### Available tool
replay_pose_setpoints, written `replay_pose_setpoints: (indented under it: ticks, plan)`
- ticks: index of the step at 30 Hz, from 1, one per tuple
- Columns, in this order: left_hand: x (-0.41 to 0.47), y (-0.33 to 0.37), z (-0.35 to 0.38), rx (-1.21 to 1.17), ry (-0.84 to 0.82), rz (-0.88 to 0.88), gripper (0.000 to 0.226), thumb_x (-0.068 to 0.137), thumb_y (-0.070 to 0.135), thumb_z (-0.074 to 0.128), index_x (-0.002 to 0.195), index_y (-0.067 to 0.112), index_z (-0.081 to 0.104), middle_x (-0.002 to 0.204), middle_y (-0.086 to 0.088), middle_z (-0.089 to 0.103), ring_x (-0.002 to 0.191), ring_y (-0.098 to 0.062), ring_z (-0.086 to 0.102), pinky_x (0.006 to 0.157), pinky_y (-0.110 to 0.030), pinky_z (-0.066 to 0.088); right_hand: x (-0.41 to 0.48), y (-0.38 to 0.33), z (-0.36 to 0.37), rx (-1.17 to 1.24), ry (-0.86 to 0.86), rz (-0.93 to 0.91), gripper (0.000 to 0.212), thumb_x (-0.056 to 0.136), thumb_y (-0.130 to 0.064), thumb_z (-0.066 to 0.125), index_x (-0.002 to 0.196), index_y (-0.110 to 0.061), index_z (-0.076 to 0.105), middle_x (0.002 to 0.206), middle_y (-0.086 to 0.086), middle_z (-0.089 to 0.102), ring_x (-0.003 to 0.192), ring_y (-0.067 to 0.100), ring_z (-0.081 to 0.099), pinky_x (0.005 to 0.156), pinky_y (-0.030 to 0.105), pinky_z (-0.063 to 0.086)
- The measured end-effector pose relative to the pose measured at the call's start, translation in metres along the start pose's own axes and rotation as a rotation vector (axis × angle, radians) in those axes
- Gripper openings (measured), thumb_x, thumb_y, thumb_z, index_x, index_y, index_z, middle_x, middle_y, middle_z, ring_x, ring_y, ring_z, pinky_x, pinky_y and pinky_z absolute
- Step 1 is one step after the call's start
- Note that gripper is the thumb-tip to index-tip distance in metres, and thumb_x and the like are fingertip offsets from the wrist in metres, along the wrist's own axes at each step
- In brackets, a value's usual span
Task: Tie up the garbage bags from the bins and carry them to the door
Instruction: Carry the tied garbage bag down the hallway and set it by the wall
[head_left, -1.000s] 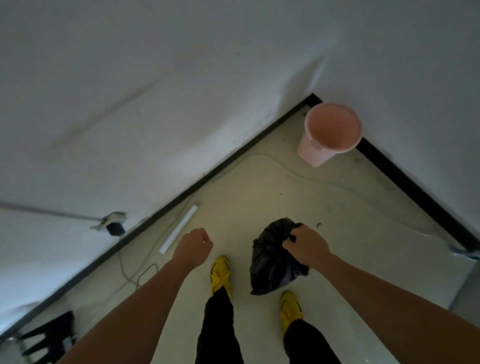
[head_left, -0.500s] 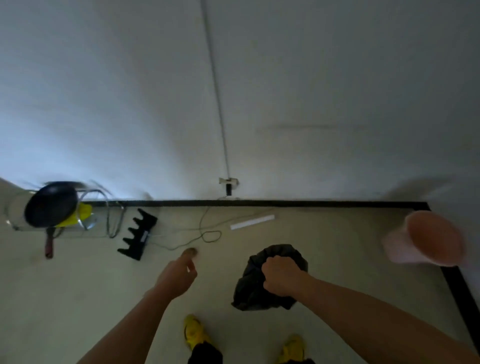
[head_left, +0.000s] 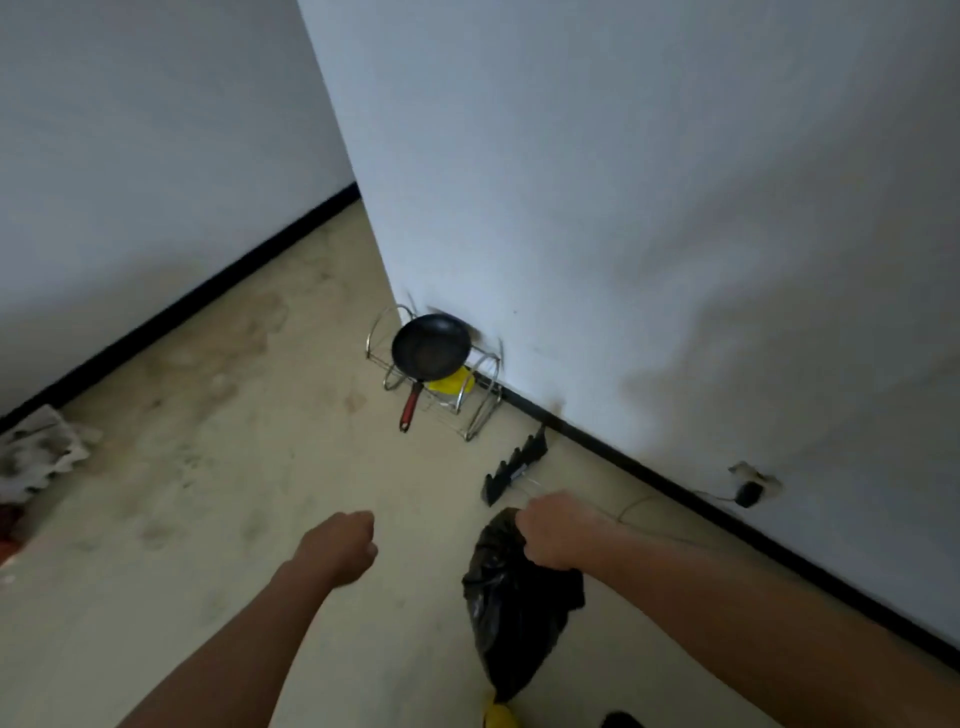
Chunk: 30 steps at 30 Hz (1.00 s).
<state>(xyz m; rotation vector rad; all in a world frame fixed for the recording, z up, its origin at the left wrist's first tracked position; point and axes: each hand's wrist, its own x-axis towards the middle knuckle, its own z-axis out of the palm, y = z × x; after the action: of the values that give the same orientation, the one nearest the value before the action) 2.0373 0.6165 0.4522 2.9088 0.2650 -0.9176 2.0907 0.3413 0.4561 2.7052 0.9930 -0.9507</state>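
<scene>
The white wall (head_left: 675, 208) juts to a corner ahead. The pale floor (head_left: 234, 467) runs on past it to the left, likely the way to a door I cannot see from here. The black garbage bag (head_left: 514, 623) hangs clear of the floor in front of the person, gathered at its neck so the load drops straight and nothing spills. A wire rack (head_left: 478, 410) stands at the wall's foot with a frying pan (head_left: 431, 348) propped in it, well apart from the bag. The right hand (head_left: 558, 530) is clenched round the bag's bunched top, carrying it. The left hand (head_left: 343, 545) is curled into a fist with nothing in it and held forward, probably for balance.
</scene>
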Motion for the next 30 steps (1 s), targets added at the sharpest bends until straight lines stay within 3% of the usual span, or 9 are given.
replay_pose_setpoints:
  ticks: [4,10,16,24,30]
  plan:
    - [0.024,-0.079,-0.048,-0.112,0.058,-0.115,0.022,0.093,0.027,0.045,0.110,0.016,0.055,0.119,-0.009,0.060,0.107,-0.026,0.057,0.084,-0.033,0.044,0.090,-0.053,-0.090,-0.177,0.083,-0.170,0.025,0.086,-0.021,0.049,0.095,-0.003,0.064,0.096,0.013,0.066,0.087,0.033,0.065,0.065,0.034,0.046]
    - [0.080,-0.194,-0.112,-0.180,0.104,-0.265,0.021,0.093,0.027,0.045,0.107,0.016,0.055,0.114,-0.008,0.059,0.103,-0.026,0.056,0.081,-0.034,0.043,0.238,-0.119,-0.196,-0.322,0.189,-0.349,0.032,0.087,-0.025,0.050,0.106,-0.005,0.066,0.105,0.014,0.067,0.095,0.035,0.065,0.069,0.035,0.043]
    - [0.149,-0.296,-0.180,-0.224,0.074,-0.419,0.025,0.094,0.029,0.046,0.113,0.015,0.054,0.119,-0.010,0.058,0.109,-0.028,0.056,0.088,-0.035,0.046,0.381,-0.164,-0.299,-0.388,0.191,-0.465,0.027,0.088,-0.023,0.048,0.100,-0.006,0.065,0.102,0.012,0.068,0.092,0.033,0.066,0.071,0.035,0.047]
    - [0.241,-0.414,-0.260,-0.313,0.087,-0.484,0.026,0.094,0.028,0.045,0.115,0.015,0.055,0.120,-0.011,0.058,0.110,-0.029,0.057,0.089,-0.036,0.045,0.553,-0.206,-0.420,-0.479,0.120,-0.487,0.026,0.088,-0.023,0.043,0.096,-0.009,0.064,0.095,0.007,0.066,0.082,0.028,0.064,0.070,0.037,0.053]
    - [0.362,-0.517,-0.319,-0.244,0.095,-0.396,0.027,0.093,0.027,0.044,0.115,0.018,0.055,0.118,-0.009,0.059,0.108,-0.028,0.057,0.088,-0.035,0.045,0.697,-0.219,-0.490,-0.474,0.120,-0.370,0.024,0.089,-0.024,0.046,0.099,-0.009,0.062,0.095,0.008,0.066,0.082,0.029,0.065,0.066,0.034,0.050]
